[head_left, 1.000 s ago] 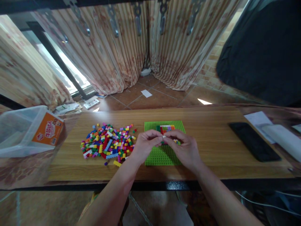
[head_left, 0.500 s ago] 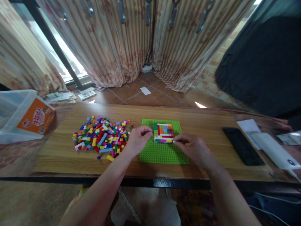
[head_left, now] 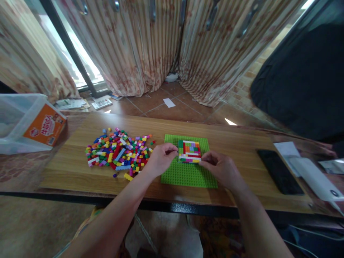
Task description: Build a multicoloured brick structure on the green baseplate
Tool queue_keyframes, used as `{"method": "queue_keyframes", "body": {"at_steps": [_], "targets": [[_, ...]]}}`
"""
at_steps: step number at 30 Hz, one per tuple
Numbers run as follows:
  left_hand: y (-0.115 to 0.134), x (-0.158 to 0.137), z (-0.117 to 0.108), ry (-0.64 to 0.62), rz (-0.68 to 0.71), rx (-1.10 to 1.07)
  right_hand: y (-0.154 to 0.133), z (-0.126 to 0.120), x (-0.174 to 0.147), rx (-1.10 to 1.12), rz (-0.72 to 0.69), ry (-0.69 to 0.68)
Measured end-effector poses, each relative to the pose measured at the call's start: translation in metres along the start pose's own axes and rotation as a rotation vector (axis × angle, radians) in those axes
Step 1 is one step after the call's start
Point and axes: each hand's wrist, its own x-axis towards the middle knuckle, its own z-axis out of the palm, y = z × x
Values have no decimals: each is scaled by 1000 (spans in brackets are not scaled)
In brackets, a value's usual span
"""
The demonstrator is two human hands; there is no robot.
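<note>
Lying just below centre frame, a green baseplate stretched beneath the left hand and right hand, fingers bent; whether either gripped anything was unclear. Between them on the plate sat a squarish brick panel, multicoloured, banded white and red toward its lower side.

Striped, flower-patterned curtains hang to a brown tiled floor, bright daylight entering by a dark-framed window at left. A brick-patterned wall shows at right — near it, a sharp sunlit patch — beyond the wood-grain desk.
</note>
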Motion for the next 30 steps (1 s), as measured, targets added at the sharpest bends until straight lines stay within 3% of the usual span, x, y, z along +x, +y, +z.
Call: {"method": "queue_keyframes", "body": {"at_steps": [12, 20, 24, 30], "targets": [[-2, -5, 6, 25, 44, 224, 0, -4, 10, 343, 310, -193], [-1, -6, 9, 36, 8, 226, 2, -5, 18, 505, 549, -226], [-7, -5, 9, 36, 40, 214, -3, -5, 21, 513, 583, -279], [-10, -3, 6, 3, 68, 200, 0, -10, 15, 497, 506, -275]]}}
